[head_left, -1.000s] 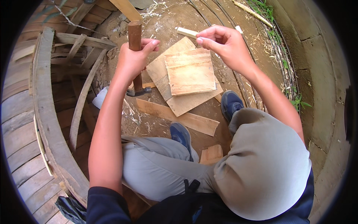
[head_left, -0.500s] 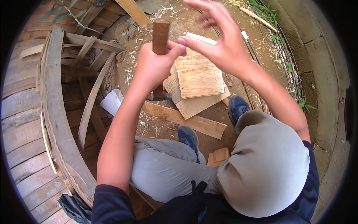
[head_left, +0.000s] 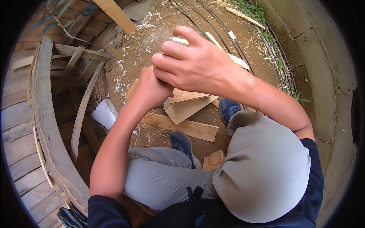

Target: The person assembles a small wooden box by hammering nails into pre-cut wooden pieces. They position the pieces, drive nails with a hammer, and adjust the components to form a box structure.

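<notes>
My left hand [head_left: 152, 88] is closed in a fist around the hammer, which is almost wholly hidden now; a small grey bit of its head [head_left: 166, 103] shows below the fist. Over the top of that fist lies my right hand [head_left: 190, 59], touching it, with its fingers curled. What the right fingers close on is hidden behind them. Beneath both hands, flat wooden boards [head_left: 188, 109] lie stacked askew on the ground, partly covered by the hands. A longer plank [head_left: 182, 127] lies just in front of my shoe.
A curved wooden frame [head_left: 47, 98] and plank wall stand at left, beside a white block [head_left: 105, 113]. Wood chips litter the dirt [head_left: 152, 41]. Dark rods [head_left: 213, 19] lie beyond the hands. A concrete wall [head_left: 319, 64] bounds the right. Small offcuts [head_left: 213, 160] lie between my legs.
My right hand has come down and left onto my left fist, its fingers curling from spread. The hammer handle, seen upright before, is now hidden. The whole view has shifted slightly.
</notes>
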A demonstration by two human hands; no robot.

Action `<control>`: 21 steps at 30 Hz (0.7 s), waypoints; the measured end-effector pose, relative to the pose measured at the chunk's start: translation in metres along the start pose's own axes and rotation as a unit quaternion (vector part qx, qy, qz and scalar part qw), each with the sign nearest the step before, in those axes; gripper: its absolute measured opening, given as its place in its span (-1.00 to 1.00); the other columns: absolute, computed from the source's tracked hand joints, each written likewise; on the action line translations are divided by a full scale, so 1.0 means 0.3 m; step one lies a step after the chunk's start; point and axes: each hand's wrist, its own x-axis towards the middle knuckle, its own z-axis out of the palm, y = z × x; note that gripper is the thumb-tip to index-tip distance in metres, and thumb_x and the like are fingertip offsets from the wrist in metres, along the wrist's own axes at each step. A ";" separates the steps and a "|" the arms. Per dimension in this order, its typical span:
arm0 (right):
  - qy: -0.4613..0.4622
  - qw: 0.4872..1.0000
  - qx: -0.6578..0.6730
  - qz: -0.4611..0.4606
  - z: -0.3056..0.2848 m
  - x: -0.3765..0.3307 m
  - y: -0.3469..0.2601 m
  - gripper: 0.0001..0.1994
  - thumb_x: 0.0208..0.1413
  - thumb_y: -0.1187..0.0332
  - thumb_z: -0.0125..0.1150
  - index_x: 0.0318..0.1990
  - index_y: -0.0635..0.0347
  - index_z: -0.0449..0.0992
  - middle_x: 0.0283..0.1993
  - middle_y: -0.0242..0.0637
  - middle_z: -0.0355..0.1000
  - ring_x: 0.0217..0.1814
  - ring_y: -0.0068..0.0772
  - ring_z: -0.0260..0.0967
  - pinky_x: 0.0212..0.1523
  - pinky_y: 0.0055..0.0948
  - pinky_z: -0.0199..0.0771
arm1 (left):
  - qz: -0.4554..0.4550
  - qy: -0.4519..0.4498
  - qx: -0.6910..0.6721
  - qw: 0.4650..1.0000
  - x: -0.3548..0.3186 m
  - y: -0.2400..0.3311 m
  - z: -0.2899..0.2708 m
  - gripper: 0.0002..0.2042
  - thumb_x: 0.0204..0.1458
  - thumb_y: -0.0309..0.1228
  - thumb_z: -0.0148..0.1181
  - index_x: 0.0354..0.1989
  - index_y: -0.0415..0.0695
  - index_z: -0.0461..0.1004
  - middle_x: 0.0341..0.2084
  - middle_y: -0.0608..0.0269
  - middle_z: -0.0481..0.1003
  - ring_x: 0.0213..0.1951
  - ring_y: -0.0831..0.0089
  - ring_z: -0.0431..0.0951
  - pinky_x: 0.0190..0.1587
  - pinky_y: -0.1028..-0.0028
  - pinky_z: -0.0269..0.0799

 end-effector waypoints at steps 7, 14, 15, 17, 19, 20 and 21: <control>0.011 0.999 0.030 -0.007 0.003 -0.055 -0.049 -0.87 -0.13 0.26 0.24 -0.36 -0.10 0.57 -0.32 -0.53 0.22 -0.14 -0.50 0.26 0.21 -0.18 0.37 | 0.061 0.007 -0.005 0.998 -0.061 -0.079 0.068 -0.69 -0.09 -0.42 0.34 -0.17 -0.29 0.54 -0.28 -0.21 0.62 -0.10 -0.13 0.64 -0.16 0.13 0.55; 0.007 0.999 0.036 -0.023 -0.009 -0.071 -0.050 -0.91 -0.12 0.24 0.25 -0.39 -0.13 0.56 -0.30 -0.55 0.22 -0.08 -0.52 0.28 0.25 -0.16 0.38 | 0.071 0.053 -0.029 0.996 -0.078 -0.030 0.122 -0.75 -0.02 -0.41 0.29 -0.18 -0.28 0.54 -0.30 -0.22 0.60 -0.12 -0.19 0.61 -0.16 0.09 0.53; 0.006 0.999 0.033 -0.028 -0.015 -0.071 -0.046 -0.91 -0.12 0.24 0.25 -0.40 -0.13 0.56 -0.30 -0.55 0.22 -0.08 -0.53 0.29 0.25 -0.16 0.37 | 0.070 0.052 -0.014 0.996 -0.079 -0.030 0.127 -0.75 -0.01 -0.41 0.28 -0.19 -0.28 0.54 -0.30 -0.22 0.60 -0.13 -0.19 0.61 -0.17 0.09 0.53; 0.006 0.999 0.029 -0.032 -0.021 -0.071 -0.041 -0.92 -0.12 0.24 0.25 -0.40 -0.13 0.55 -0.30 -0.56 0.22 -0.07 -0.54 0.29 0.25 -0.16 0.37 | 0.066 0.050 0.016 0.996 -0.080 -0.029 0.132 -0.76 0.00 -0.41 0.27 -0.19 -0.29 0.54 -0.31 -0.22 0.60 -0.13 -0.19 0.61 -0.17 0.09 0.52; 0.007 0.999 0.027 -0.031 -0.022 -0.073 -0.038 -0.93 -0.11 0.24 0.24 -0.41 -0.14 0.55 -0.30 -0.57 0.22 -0.08 -0.55 0.29 0.26 -0.17 0.37 | 0.093 0.060 0.001 0.994 -0.075 -0.018 0.128 -0.76 0.00 -0.40 0.27 -0.20 -0.30 0.54 -0.32 -0.20 0.60 -0.15 -0.18 0.62 -0.19 0.11 0.52; 0.009 0.999 0.029 -0.031 -0.022 -0.074 -0.038 -0.93 -0.11 0.24 0.24 -0.41 -0.14 0.55 -0.30 -0.57 0.22 -0.08 -0.55 0.29 0.26 -0.17 0.37 | 0.105 0.065 -0.006 0.992 -0.076 -0.015 0.124 -0.76 0.01 -0.40 0.27 -0.21 -0.30 0.54 -0.32 -0.20 0.60 -0.16 -0.18 0.62 -0.20 0.12 0.52; 0.011 0.999 0.031 -0.030 -0.021 -0.075 -0.037 -0.94 -0.11 0.25 0.24 -0.42 -0.14 0.55 -0.30 -0.57 0.22 -0.08 -0.55 0.29 0.26 -0.17 0.37 | 0.095 0.049 -0.004 0.994 -0.076 -0.017 0.119 -0.76 0.00 -0.40 0.28 -0.21 -0.30 0.54 -0.33 -0.19 0.60 -0.16 -0.17 0.62 -0.20 0.13 0.53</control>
